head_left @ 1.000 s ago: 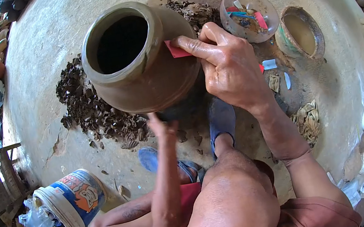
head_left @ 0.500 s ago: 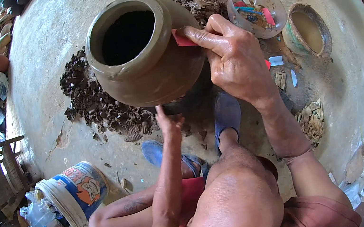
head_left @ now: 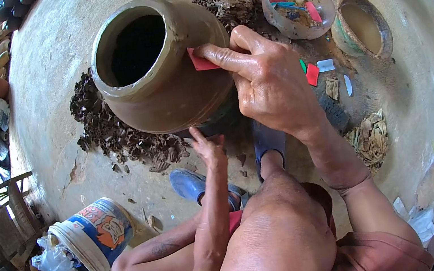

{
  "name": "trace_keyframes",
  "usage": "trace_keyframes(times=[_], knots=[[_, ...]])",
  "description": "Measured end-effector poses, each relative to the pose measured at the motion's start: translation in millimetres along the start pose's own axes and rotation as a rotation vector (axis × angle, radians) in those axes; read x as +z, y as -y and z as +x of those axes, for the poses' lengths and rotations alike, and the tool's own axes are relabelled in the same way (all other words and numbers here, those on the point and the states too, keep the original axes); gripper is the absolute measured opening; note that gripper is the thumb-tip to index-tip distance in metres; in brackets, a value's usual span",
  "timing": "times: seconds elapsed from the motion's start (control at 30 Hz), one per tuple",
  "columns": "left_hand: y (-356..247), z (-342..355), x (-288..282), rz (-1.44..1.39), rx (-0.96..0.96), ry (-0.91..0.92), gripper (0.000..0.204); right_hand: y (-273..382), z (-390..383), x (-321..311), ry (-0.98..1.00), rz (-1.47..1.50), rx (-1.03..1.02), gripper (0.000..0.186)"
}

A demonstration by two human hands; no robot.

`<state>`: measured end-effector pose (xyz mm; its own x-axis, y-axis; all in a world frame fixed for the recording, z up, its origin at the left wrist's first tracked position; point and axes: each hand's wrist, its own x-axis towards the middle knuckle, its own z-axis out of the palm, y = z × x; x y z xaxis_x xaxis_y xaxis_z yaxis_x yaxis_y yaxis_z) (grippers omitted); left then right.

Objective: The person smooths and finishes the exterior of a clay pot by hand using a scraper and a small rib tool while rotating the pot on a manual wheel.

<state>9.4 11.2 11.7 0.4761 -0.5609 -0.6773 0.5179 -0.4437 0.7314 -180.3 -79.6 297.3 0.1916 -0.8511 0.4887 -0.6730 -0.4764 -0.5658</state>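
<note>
A wet grey-brown clay pot (head_left: 175, 93) with a wide round mouth stands at the upper middle, on a dark base mostly hidden below it. My right hand (head_left: 271, 80) pinches a small flat red scraper (head_left: 201, 60) and presses it to the pot's shoulder, just below the neck. Below the pot's near side is my left hand (head_left: 210, 147), fingers stretched and apart, the tips at the lower edge by the dark base. Whether they touch the pot or the base, I cannot tell.
Dark clay scraps (head_left: 106, 125) lie around the pot. Right of it are a clear bowl (head_left: 328, 22) of coloured pieces, a pot of murky water (head_left: 347, 36), loose scrapers (head_left: 312, 74) and a crumpled cloth (head_left: 369, 138). A white bucket (head_left: 92, 231) stands at left, near my knee.
My right hand and the red scraper have shifted left along the pot's shoulder. The left hand sits slightly farther right and lower. The pot appears farther left in view, its mouth tilted more.
</note>
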Motion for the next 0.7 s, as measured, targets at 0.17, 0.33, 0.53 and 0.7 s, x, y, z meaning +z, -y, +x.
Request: trace_keyframes(times=[0.17,0.33,0.53,0.7], knots=[[24,-44,34,-0.095,-0.228,0.167,0.078,-3,-4,-4,-0.003,-0.022,-0.006,0.053],[15,-60,41,-0.111,-0.143,0.353,0.071,11,-13,0,0.024,0.024,-0.048,0.053],[-14,-10,10,-0.160,-0.228,0.195,0.073,-15,-7,-16,-0.133,0.041,0.021,0.037],[-83,69,-19,-0.118,-0.006,0.206,0.046,-68,27,7,-0.249,0.025,-0.070,0.029]])
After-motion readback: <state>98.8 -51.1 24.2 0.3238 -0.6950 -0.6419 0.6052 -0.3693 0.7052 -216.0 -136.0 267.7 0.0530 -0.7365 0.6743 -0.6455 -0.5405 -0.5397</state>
